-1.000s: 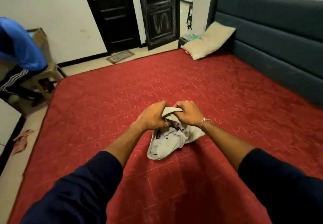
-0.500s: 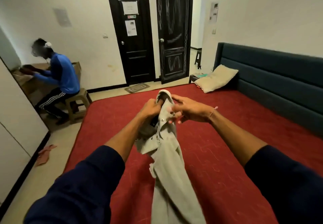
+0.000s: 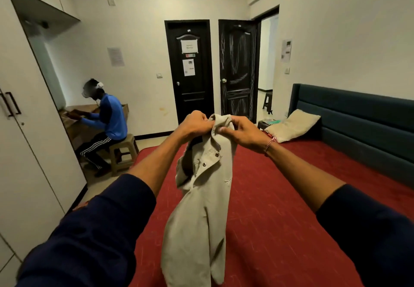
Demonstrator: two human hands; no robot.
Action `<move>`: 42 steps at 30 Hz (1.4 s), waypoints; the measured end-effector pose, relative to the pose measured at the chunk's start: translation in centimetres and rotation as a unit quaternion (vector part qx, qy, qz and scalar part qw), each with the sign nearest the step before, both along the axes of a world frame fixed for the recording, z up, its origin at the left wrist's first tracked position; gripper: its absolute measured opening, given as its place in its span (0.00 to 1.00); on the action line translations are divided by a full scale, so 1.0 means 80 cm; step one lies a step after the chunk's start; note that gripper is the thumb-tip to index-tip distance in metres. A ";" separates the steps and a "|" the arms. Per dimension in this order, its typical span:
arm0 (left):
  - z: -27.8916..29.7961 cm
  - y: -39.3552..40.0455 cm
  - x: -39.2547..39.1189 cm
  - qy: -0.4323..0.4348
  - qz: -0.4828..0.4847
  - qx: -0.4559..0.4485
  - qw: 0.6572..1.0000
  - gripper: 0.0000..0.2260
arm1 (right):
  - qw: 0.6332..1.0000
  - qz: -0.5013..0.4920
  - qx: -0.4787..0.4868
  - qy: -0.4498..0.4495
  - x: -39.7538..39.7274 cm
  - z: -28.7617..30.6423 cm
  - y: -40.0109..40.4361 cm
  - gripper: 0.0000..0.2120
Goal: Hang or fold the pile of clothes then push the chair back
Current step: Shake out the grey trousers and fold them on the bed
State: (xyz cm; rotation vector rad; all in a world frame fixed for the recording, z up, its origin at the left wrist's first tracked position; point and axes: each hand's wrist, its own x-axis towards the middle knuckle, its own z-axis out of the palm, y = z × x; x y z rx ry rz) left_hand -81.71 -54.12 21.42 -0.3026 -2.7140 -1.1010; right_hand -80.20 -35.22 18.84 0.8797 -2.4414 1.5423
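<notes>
Above the red bed, a beige shirt held up by its collar

From the head view, the left hand and right hand are both closed on the collar of the beige shirt, pinching it close together so the garment hangs in a limp, twisted column over the red bed. The cloth looks like soft matte cotton with metal snap buttons along an open placket. I judge the step as shaking the shirt out before folding or hanging; next the hands likely need to spread to the shoulders so it opens flat. Neither the pile nor the chair can be picked out
</notes>
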 end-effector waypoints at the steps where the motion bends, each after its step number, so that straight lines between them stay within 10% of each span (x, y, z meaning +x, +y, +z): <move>1: 0.004 -0.009 0.007 -0.007 -0.002 0.007 1.000 0.18 | 1.000 0.012 -0.002 0.013 0.005 0.004 -0.006 0.11; 7: -0.027 -0.081 0.038 -0.156 -0.122 0.061 0.978 0.22 | 0.990 0.003 -0.101 0.097 0.011 0.012 -0.037 0.11; 11: -0.065 -0.120 0.034 -0.073 -0.098 -0.102 0.987 0.04 | 0.987 -0.008 -0.132 0.092 0.007 0.015 -0.049 0.10; 18: -0.054 -0.140 0.027 0.036 0.123 -0.070 0.989 0.16 | 0.979 -0.103 -0.091 0.153 -0.010 0.013 -0.056 0.10; 28: -0.037 -0.181 0.054 -0.008 0.051 0.085 0.995 0.20 | 0.955 -0.198 -0.033 0.218 -0.014 0.015 -0.029 0.09; 33: -0.005 -0.216 0.067 -0.046 -0.027 -0.046 0.997 0.22 | 0.907 -0.333 0.050 0.253 -0.012 0.005 -0.034 0.19; 38: -0.010 -0.230 0.072 0.108 0.025 -0.074 0.991 0.05 | 0.924 -0.283 0.030 0.256 -0.012 0.001 -0.039 0.16; 42: -0.022 -0.212 0.083 0.193 0.067 -0.048 0.978 0.11 | 0.940 -0.241 0.029 0.238 -0.009 -0.006 -0.040 0.10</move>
